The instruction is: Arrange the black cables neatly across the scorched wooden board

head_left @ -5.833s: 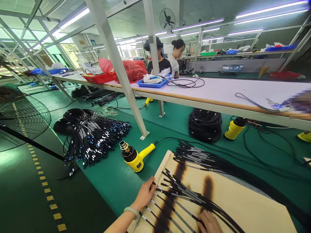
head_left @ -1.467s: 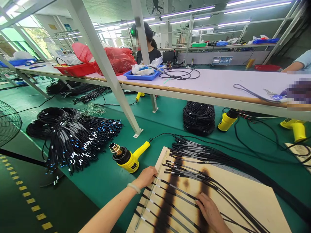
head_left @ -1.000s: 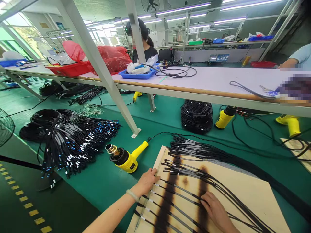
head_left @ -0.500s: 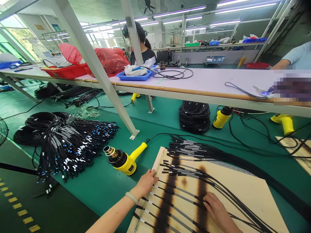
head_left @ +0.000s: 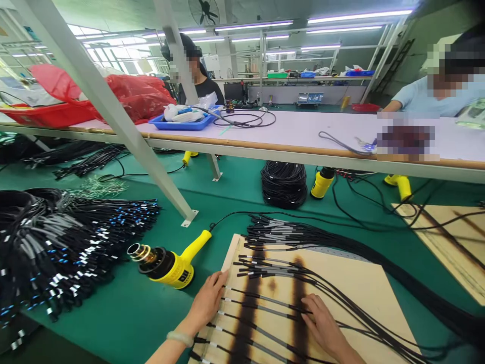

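Note:
A pale wooden board (head_left: 352,283) with two dark scorched bands lies before me, bearing a row of black cables (head_left: 267,307) with grey sleeves and white labels. At the board's left edge, my left hand (head_left: 207,302) has its fingers closed on the end of one cable near the top of the row. Beyond the right scorched band, my right hand (head_left: 325,323) pinches the same row's upper cable; its fingertips partly hide it. Above the hands, a loose group of sleeved cables (head_left: 282,269) rests across the board.
Left of the board lies a yellow heat gun (head_left: 176,268), its nozzle pointing left. A thick cable bundle (head_left: 341,242) runs along the board's far side. Heaped cables (head_left: 71,242) fill the left. A shelf (head_left: 295,129) on metal posts crosses ahead; a coworker (head_left: 428,98) sits behind it.
The view has swung to the right, so most things appear farther left. Both hands stay at the upper cable of the row, with only slight finger movement.

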`<state>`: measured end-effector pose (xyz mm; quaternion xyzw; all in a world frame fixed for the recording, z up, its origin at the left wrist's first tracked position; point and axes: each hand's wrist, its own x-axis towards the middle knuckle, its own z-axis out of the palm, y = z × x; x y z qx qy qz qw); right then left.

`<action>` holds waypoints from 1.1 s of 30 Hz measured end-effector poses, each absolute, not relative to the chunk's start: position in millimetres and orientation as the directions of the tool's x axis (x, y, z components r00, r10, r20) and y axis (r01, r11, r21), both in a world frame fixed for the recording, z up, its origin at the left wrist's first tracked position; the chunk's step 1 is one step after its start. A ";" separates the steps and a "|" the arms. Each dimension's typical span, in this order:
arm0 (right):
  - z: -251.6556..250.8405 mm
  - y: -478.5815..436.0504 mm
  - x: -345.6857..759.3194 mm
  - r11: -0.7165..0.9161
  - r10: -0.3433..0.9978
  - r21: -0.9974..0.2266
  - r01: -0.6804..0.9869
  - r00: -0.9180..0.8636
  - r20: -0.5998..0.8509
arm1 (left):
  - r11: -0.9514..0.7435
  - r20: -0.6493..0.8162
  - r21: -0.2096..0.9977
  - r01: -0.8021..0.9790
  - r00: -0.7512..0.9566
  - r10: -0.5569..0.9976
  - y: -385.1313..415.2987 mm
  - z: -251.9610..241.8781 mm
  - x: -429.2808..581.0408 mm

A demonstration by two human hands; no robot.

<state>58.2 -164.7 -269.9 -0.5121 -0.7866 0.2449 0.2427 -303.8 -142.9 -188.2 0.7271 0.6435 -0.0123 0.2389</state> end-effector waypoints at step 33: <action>-246.8 -162.9 44.1 0.219 0.958 -0.650 0.728 -0.287 0.001 | 0.329 -0.239 0.715 0.617 -0.227 0.944 -155.1 -222.2 -300.8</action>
